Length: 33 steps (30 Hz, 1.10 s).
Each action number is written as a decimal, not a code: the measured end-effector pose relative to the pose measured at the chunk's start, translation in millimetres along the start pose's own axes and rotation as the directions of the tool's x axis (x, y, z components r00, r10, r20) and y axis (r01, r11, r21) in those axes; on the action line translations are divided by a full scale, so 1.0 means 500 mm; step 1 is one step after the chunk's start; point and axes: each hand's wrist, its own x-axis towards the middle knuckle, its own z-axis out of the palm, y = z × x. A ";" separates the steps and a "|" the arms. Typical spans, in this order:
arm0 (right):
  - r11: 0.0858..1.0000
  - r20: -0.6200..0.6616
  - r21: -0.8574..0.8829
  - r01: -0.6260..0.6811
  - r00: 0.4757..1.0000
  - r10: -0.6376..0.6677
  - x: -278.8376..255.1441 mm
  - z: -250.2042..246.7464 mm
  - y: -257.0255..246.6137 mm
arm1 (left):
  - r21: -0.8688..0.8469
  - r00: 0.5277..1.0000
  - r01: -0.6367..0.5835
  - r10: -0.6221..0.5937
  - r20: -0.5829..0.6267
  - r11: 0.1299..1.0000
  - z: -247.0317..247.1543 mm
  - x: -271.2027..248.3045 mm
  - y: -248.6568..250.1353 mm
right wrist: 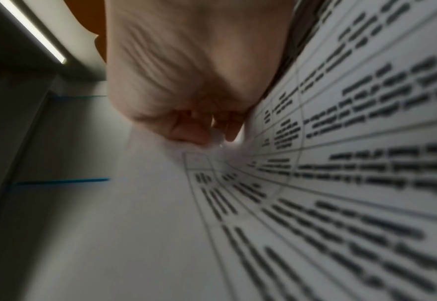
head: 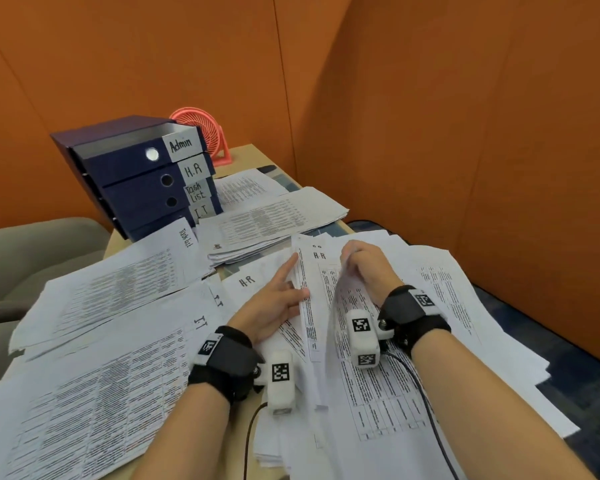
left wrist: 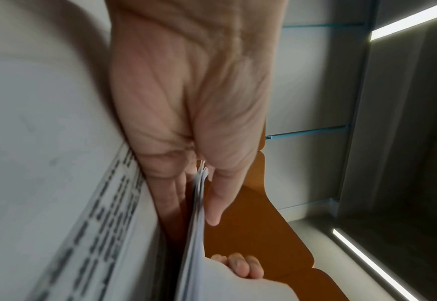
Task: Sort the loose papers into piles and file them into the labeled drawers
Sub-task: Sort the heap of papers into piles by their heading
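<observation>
Two-handed, lifting a thin sheaf (head: 309, 299) of printed sheets on edge off the loose papers (head: 413, 341) at lower centre of the head view. Pinching its near edge with the left hand (head: 274, 306), thumb on one face and fingers on the other, index finger stretching up along the paper. Gripping its top with the right hand (head: 364, 268), fingers (left wrist: 240, 264) curling over the edge beside a handwritten "H.R" heading, the sheet bowing beneath the palm. Keeping the sheaf just right of the H.R pile (head: 250, 282), itself touching the I.T pile (head: 101, 375) spreading across the lower left. Leaving the Task List pile (head: 118, 282) lying at middle left, and a further pile (head: 274, 220), heading too small to tell, sitting above the hands. Leaving the dark blue drawer unit (head: 136, 174) standing at upper left, touching the Task List pile's far corner, drawers labelled Admin, H.R, Task List and I.T from top to bottom, all looking pushed in. Sharing the desk (head: 250, 154) with a pink fan (head: 201, 133) peeking out behind the unit, against an orange partition (head: 430, 116).
</observation>
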 end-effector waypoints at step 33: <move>0.908 -0.133 -0.243 0.341 0.916 -0.379 0.014 0.010 -0.118 | 0.676 0.956 -0.199 0.291 -0.023 0.709 0.073 -0.055 0.116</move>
